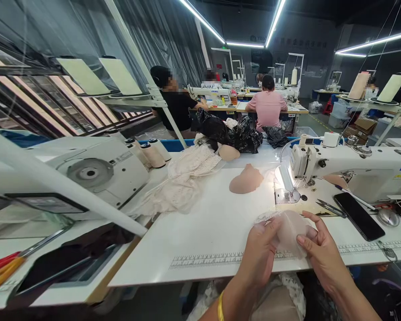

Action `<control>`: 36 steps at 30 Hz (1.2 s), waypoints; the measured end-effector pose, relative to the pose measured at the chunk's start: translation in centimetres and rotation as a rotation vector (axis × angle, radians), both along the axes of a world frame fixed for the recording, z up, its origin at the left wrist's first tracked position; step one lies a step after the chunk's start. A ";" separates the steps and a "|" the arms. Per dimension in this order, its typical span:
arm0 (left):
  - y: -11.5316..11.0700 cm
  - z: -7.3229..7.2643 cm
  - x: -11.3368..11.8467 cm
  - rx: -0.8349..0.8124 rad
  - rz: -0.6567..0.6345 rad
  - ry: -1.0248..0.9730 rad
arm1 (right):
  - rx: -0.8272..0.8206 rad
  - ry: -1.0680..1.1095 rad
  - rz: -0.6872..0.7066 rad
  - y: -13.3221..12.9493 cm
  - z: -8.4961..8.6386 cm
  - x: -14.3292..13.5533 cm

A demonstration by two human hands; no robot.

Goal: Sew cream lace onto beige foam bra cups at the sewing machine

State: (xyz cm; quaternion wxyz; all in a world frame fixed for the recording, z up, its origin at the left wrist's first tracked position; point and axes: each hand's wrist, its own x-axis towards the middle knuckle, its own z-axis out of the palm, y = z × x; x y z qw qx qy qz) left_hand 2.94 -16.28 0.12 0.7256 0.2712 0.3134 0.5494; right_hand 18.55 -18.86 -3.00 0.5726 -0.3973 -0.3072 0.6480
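My left hand (262, 245) and my right hand (322, 249) hold a sheer, pale bra cup piece (289, 229) between them, above the front of the white sewing table. White lace edges its left side, where my left thumb and fingers pinch it. On the right, my right thumb presses the cloth against the fingers. Just beyond my hands is the lit needle area of a sewing machine (361, 162). A beige bra cup (246, 179) lies flat on the table to the left of the needle.
Thread snips (331, 207) and a black phone (359, 216) lie right of my hands. Pale lace pieces (190, 162) are heaped left, near thread cones (153, 154). A printed ruler (207, 260) runs along the front edge. Two people sit at machines ahead.
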 end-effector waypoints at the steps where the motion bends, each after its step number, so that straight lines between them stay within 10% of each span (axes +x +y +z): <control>1: 0.0 0.0 0.0 0.007 0.002 0.011 | 0.003 -0.002 0.006 0.0 0.0 0.0; 30: 2.1 1.1 0.6 -0.094 0.017 -0.068 | 0.142 -0.309 0.009 0.4 -2.3 0.5; 36: 3.8 2.9 -2.6 0.188 -0.420 0.204 | 0.427 -0.658 0.085 3.0 -1.4 3.4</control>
